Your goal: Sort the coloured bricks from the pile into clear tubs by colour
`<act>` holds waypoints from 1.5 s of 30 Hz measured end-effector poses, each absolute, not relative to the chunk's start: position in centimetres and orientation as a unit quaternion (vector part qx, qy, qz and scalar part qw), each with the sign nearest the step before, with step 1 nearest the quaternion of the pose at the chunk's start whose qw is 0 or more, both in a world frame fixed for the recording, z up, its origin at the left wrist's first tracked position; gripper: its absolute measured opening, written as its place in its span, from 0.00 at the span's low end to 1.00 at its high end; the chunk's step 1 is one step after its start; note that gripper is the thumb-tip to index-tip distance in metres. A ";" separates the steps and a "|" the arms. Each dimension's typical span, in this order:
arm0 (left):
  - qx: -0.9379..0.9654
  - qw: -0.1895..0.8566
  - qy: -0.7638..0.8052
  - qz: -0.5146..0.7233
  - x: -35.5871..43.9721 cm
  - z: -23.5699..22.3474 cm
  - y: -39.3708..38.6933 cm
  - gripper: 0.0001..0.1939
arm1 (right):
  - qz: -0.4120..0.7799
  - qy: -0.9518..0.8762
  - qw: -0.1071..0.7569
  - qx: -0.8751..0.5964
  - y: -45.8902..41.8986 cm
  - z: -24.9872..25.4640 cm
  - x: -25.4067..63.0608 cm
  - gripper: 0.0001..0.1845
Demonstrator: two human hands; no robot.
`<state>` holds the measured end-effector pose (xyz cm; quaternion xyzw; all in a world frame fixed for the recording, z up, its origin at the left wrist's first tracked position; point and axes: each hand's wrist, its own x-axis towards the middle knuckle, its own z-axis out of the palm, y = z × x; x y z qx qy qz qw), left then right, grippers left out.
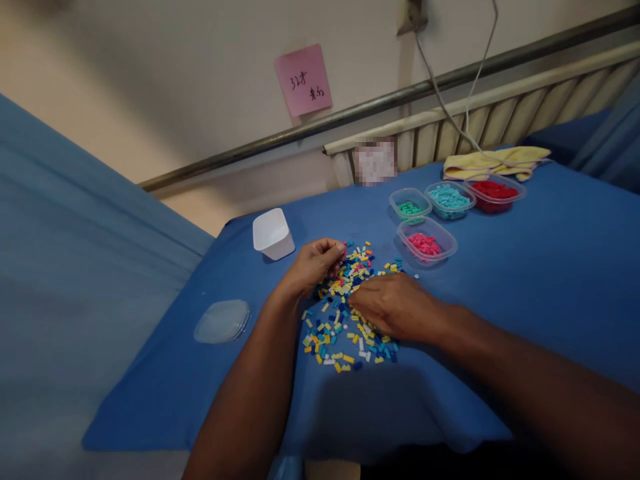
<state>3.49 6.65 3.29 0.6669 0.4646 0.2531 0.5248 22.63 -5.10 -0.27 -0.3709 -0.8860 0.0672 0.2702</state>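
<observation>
A spread of small toy building bricks (pixel 333 327) in yellow, blue, white, orange and pink lies on the blue cloth before me. At its upper left edge, my left hand (pixel 317 263) is closed, thumb against fingers, with a small pink brick at the fingertips. My right hand (pixel 393 305) reaches down into the bricks from the right, its fingers curled together and touching them. What those fingertips hold, if anything, is hidden beneath the hand. Beyond the right hand stands a clear tub of pink bricks (pixel 425 245).
Behind that tub are clear tubs of green bricks (pixel 411 209), light blue bricks (pixel 449 197) and red bricks (pixel 494 191). A white container (pixel 273 233) and stacked clear lids (pixel 221 321) are on the left. A yellow cloth (pixel 493 164) lies by the radiator (pixel 505 120).
</observation>
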 end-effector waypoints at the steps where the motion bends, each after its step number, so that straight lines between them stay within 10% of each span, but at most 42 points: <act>1: 0.670 0.529 0.458 0.249 4.3 3.6 6.5 0.20 | 0.070 -0.889 0.276 -0.359 -5.2 -0.2 22.4 0.11; 13: 0.842 0.395 0.272 0.248 16.9 5.7 7.6 0.13 | 0.060 -0.894 0.278 -0.347 -5.1 -0.1 22.8 0.08; 25: 0.825 0.279 0.475 0.125 1.0 5.2 5.8 0.10 | 0.082 -0.906 0.265 -0.318 -6.1 -0.1 22.0 0.10; 33: 0.872 0.076 0.484 0.019 1.6 3.3 4.6 0.11 | 0.085 -0.906 0.253 -0.329 -6.1 -0.1 21.9 0.11; 45: 0.897 0.068 0.437 -0.021 1.6 3.7 3.8 0.11 | 0.093 -0.909 0.258 -0.315 -6.2 -0.7 22.1 0.09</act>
